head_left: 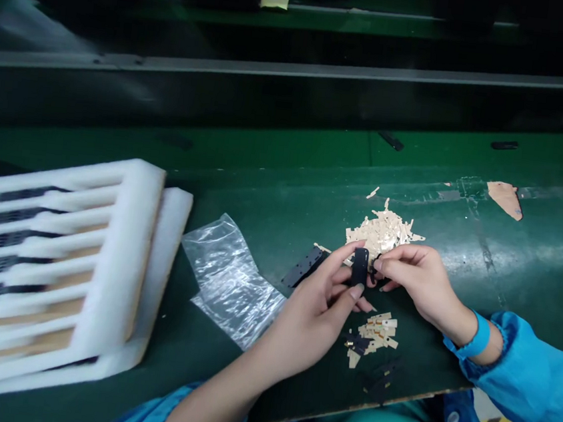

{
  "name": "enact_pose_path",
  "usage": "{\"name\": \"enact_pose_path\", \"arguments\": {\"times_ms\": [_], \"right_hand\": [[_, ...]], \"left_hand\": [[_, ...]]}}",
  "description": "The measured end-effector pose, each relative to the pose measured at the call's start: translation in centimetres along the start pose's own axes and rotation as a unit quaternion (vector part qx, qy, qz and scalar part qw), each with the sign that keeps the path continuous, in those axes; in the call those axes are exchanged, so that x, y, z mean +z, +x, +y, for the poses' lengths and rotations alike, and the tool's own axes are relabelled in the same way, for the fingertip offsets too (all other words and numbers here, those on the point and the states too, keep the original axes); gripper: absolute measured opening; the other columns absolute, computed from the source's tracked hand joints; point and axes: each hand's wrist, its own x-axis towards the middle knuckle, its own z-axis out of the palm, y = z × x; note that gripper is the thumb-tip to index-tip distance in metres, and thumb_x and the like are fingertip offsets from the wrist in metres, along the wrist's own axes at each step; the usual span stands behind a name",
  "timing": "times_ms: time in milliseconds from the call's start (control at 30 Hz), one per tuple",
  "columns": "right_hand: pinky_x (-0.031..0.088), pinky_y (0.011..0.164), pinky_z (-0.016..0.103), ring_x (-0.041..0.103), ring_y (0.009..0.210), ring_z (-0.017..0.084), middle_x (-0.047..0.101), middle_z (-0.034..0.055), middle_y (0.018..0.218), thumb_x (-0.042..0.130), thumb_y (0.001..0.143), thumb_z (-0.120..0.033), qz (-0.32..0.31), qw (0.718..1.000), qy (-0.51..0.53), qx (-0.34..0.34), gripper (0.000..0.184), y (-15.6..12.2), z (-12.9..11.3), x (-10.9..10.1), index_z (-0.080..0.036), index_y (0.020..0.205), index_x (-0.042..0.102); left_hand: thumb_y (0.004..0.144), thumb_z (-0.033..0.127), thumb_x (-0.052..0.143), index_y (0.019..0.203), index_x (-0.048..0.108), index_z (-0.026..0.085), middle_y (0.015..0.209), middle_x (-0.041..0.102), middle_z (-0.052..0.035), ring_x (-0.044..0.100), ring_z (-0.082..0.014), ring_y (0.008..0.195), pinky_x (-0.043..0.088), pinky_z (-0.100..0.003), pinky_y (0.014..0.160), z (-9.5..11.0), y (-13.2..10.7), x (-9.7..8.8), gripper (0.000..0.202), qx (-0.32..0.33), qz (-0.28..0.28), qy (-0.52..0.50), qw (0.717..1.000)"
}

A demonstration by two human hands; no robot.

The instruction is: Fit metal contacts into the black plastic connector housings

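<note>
Between the thumb and fingers of my left hand (319,309) is a small black plastic piece (359,266), held upright. Just to its right, my right hand (418,276) pinches a small dark part (374,269) close against that piece; its kind is too small to make out. Behind both hands lies a heap of small cream-coloured flat pieces (385,227). Nearer me, a smaller group of cream pieces (380,330) rests on the green table with a few dark bits. Beside my left fingers sits another black part (306,264), partly covered by that hand.
White foam trays (136,256) are stacked at the left, with black parts in the slots of the upper one. Clear plastic bags (233,286) lie beside them. A torn brown scrap (505,200) and loose black strips (504,146) are farther back. The table's front edge (366,406) runs near my lap.
</note>
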Motion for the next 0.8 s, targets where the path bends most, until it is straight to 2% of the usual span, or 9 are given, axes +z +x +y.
{"name": "enact_pose_path", "arguments": {"times_ms": [167,800], "right_hand": [[0.053,0.053,0.023,0.07,0.06,0.014,0.074,0.0027,0.064,0.081,0.073,-0.03,0.002,1.0,-0.01,0.0,0.013,-0.03,0.28,-0.04,-0.019,0.067,0.076],[0.054,0.053,0.025,0.068,0.058,0.014,0.074,0.0015,0.061,0.082,0.07,-0.031,0.04,0.999,-0.008,-0.017,0.012,-0.18,0.0,0.55,-0.02,0.066,0.078]], "left_hand": [[0.102,0.026,0.056,0.156,0.037,0.025,0.11,0.072,-0.0083,0.078,-0.0226,0.09,0.062,-0.039,0.088,-0.52,-0.26,0.36,0.057,0.01,-0.005,0.031,0.999],[0.101,0.022,0.052,0.155,0.041,0.027,0.105,0.074,-0.0045,0.08,-0.0211,0.087,0.065,-0.034,0.081,-0.76,-0.3,0.76,0.054,0.071,0.027,0.091,0.993]]}}
